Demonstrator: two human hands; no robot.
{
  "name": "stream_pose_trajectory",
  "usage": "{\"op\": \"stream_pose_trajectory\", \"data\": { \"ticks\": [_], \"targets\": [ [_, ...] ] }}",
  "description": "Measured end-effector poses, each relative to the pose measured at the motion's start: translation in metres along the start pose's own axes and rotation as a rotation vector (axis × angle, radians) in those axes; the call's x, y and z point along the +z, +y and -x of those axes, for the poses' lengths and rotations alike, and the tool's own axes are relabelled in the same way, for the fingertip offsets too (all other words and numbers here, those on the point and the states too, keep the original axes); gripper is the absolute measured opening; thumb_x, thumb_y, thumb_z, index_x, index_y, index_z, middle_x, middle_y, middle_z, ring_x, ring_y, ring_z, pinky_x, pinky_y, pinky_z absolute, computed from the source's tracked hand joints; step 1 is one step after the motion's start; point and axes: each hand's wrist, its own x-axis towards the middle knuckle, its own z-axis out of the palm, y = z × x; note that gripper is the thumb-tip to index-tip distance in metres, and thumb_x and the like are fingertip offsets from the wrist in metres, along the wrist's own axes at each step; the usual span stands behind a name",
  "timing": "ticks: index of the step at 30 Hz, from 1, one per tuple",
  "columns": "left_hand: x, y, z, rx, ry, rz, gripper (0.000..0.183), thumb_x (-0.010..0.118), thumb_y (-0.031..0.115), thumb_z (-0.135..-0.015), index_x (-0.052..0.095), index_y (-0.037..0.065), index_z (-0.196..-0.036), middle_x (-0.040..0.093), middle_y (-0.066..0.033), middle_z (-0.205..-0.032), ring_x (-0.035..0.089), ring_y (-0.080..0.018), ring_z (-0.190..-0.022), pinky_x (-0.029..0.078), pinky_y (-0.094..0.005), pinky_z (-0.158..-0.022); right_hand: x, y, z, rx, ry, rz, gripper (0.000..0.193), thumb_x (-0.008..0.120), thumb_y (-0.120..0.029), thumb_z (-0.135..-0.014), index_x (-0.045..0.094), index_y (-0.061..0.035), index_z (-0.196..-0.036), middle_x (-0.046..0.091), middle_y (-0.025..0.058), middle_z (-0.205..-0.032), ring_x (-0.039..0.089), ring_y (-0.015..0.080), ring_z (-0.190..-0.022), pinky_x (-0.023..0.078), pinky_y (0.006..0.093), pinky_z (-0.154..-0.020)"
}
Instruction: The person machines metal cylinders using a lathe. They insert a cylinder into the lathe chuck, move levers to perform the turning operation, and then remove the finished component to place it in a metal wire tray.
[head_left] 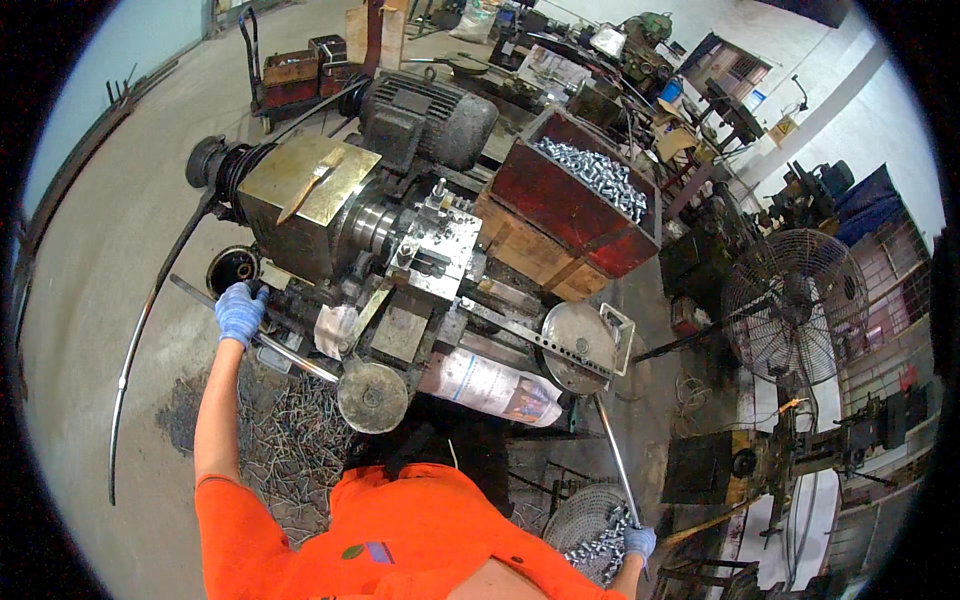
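My left hand (pixel 240 313), in a blue-and-white knit glove, is beside a black round cup (pixel 232 268) at the front left of a lathe-like machine (pixel 310 190). Its fingers are curled, and what they hold, if anything, is hidden. A metal bar (pixel 295 358) passes under this hand toward a round metal disc (pixel 372 397). My right hand (pixel 639 542), gloved alike, is closed around the lower end of a long steel lever (pixel 617 455). That lever rises to a larger round plate (pixel 578 345). Next to my right hand, a mesh basket (pixel 570 515) holds small shiny metal parts (pixel 605 548).
Behind the machine, a red bin (pixel 585 228) full of small metal parts rests on a wooden crate (pixel 545 255). A motor (pixel 425 120) stands at the back. Metal shavings (pixel 295 440) cover the floor at left. A large fan (pixel 795 300) is at right.
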Motion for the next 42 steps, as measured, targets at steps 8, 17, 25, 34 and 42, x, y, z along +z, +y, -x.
{"op": "stream_pose_trajectory", "data": {
  "ticks": [8, 17, 25, 34, 42],
  "targets": [
    [0.006, -0.006, -0.003, -0.008, -0.001, -0.008, 0.037, 0.062, 0.044, -0.076, 0.065, 0.007, -0.08, 0.064, -0.0162, -0.082, 0.061, -0.0327, -0.08, 0.047, -0.0424, -0.071, 0.002, 0.003, 0.001, -0.014, -0.009, -0.009, 0.045, 0.071, -0.035, -0.061, 0.065, 0.001, -0.087, 0.063, 0.0252, -0.09, 0.061, 0.0381, -0.088, 0.048, 0.0416, -0.078],
    [-0.007, 0.003, 0.003, 0.015, 0.007, 0.048, 0.028, 0.061, 0.038, -0.078, 0.068, 0.014, -0.089, 0.065, -0.0141, -0.084, 0.062, -0.0318, -0.08, 0.048, -0.0416, -0.071, 0.0, -0.001, 0.005, 0.026, -0.044, 0.028, 0.044, 0.072, -0.035, -0.061, 0.066, -0.0004, -0.087, 0.063, 0.0236, -0.093, 0.061, 0.0362, -0.089, 0.049, 0.0405, -0.079],
    [-0.011, 0.005, 0.002, -0.012, -0.019, 0.044, 0.028, 0.061, 0.038, -0.078, 0.068, 0.013, -0.089, 0.065, -0.0142, -0.085, 0.062, -0.0315, -0.081, 0.048, -0.0416, -0.071, -0.006, -0.009, 0.016, 0.055, -0.011, 0.004, 0.04, 0.074, -0.032, -0.06, 0.067, -0.0016, -0.084, 0.064, 0.0227, -0.088, 0.063, 0.0343, -0.087, 0.049, 0.0387, -0.077],
    [-0.007, 0.001, 0.001, 0.022, 0.0, 0.057, 0.028, 0.06, 0.037, -0.078, 0.068, 0.012, -0.089, 0.065, -0.015, -0.085, 0.061, -0.0319, -0.082, 0.047, -0.0416, -0.072, 0.005, -0.001, 0.008, 0.055, -0.034, 0.033, 0.04, 0.075, -0.031, -0.058, 0.068, -0.0017, -0.083, 0.065, 0.0216, -0.088, 0.063, 0.0333, -0.085, 0.05, 0.0382, -0.077],
    [-0.009, 0.002, 0.003, 0.001, -0.004, 0.072, 0.03, 0.06, 0.038, -0.078, 0.068, 0.011, -0.088, 0.064, -0.0157, -0.084, 0.061, -0.0324, -0.082, 0.047, -0.042, -0.072, 0.006, -0.002, 0.016, 0.023, 0.026, 0.016, 0.044, 0.075, -0.033, -0.057, 0.067, -0.0003, -0.085, 0.064, 0.0221, -0.089, 0.063, 0.0341, -0.086, 0.049, 0.039, -0.077]
  ]
}}
